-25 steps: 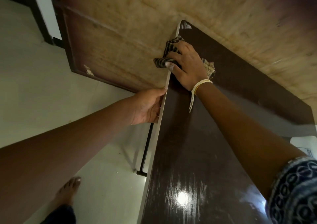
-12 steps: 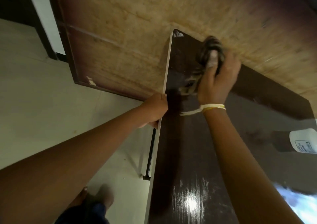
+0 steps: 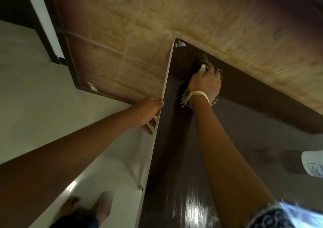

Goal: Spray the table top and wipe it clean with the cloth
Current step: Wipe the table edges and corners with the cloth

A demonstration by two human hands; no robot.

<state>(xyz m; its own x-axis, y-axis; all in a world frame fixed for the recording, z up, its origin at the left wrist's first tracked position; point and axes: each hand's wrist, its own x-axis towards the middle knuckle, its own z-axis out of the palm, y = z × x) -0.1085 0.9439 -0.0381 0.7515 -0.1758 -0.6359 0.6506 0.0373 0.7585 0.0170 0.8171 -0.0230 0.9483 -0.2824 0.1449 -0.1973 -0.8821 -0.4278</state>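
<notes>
The dark brown glossy table top (image 3: 174, 166) runs away from me, with a pale edge band along its left side. Near the far left corner my right hand (image 3: 205, 83) presses a striped dark cloth (image 3: 204, 60) onto the surface, fingers curled over it; most of the cloth is hidden under the hand. My left hand (image 3: 148, 112) grips the table's left edge, thumb on top and fingers underneath. A white spray bottle (image 3: 312, 163) with a label lies at the right edge of view, only partly visible.
A large worn wooden board (image 3: 139, 35) stands against the far side of the table. Pale floor (image 3: 35, 96) lies to the left. My bare feet (image 3: 87, 208) are on the floor beside the table's near left edge.
My right hand has swept the cloth from the left edge rightward, then back a little nearer along the far end. My left hand has kept its grip on the edge.
</notes>
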